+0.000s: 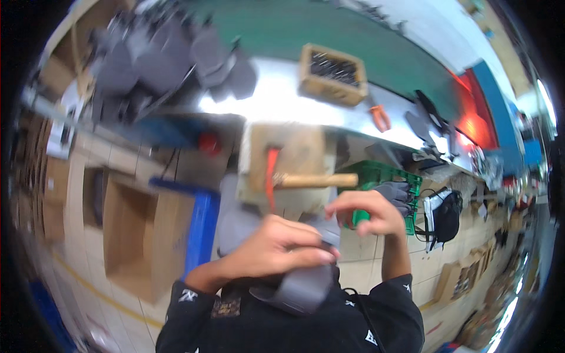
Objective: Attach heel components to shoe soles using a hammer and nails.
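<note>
Close to my body, my left hand (276,250) is closed on a grey paddle-shaped piece (306,289), thumb and fingers pinching its narrow upper end. The broad rounded end hangs down in front of my black top. My right hand (374,213) is raised just to the right, its fingers curled but apart, and I see nothing held in it. Ahead of both hands stands a wooden block (294,138) on a pale base. Across it lies a wooden handle (321,180), its left end blurred, beside a slim red-orange strip (271,176).
On the metal bench (273,82) lie a heap of grey pieces (162,59), a wooden box of small dark parts (332,73) and orange-handled pliers (381,117). A green crate (374,170) of grey pieces stands right; an open carton (132,235) and blue bin (203,226) stand left.
</note>
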The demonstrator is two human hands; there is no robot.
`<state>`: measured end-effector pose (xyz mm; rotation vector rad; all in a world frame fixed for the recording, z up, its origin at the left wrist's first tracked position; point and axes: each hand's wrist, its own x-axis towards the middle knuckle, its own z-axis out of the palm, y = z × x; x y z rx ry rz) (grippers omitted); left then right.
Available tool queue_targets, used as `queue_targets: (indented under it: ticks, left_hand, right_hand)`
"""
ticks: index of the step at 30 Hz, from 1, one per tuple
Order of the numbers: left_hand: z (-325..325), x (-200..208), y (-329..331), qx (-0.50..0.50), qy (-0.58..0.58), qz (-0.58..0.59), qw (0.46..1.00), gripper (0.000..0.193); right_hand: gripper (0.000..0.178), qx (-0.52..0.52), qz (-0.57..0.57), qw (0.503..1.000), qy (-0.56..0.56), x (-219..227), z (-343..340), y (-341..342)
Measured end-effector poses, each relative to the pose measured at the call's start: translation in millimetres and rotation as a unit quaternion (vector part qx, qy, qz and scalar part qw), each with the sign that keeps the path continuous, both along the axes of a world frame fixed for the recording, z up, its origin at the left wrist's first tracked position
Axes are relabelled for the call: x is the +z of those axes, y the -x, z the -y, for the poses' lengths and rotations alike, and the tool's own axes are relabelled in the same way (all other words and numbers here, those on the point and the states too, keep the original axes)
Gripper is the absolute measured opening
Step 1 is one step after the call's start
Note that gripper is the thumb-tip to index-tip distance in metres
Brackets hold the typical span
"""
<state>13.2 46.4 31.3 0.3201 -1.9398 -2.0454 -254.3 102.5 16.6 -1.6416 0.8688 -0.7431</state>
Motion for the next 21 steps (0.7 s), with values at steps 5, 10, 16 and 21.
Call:
queue_targets:
  ticks: [5,10,16,21]
  left_hand:
    - [129.6,8.1,11.5,0.255,0.11,0.009,0.961,0.017]
    - [249.7,-11.4,37.4,0.455,0.406,0.078,0.789,0.051]
    - [266.8,-131.2,56.0,0.173,0.569,0.391,0.702,0.051]
    - [229.7,-117.0,98.9,0.321,0.587,0.459,0.585,0.048]
  right_hand:
    - [0.022,-0.374,-0.223,0.899,0.04,-68.1,-39.4,75.2]
    - [0.02,-0.697,-0.188,0.677,0.146,-80.1,-51.5,194.6]
    - [0.037,-0.598,-0.479,0.642,-0.011,-97.4,-28.1,350.5]
    - [0.035,-0.714,-0.255,0.636,0.143,-108.3,34.0,389.8]
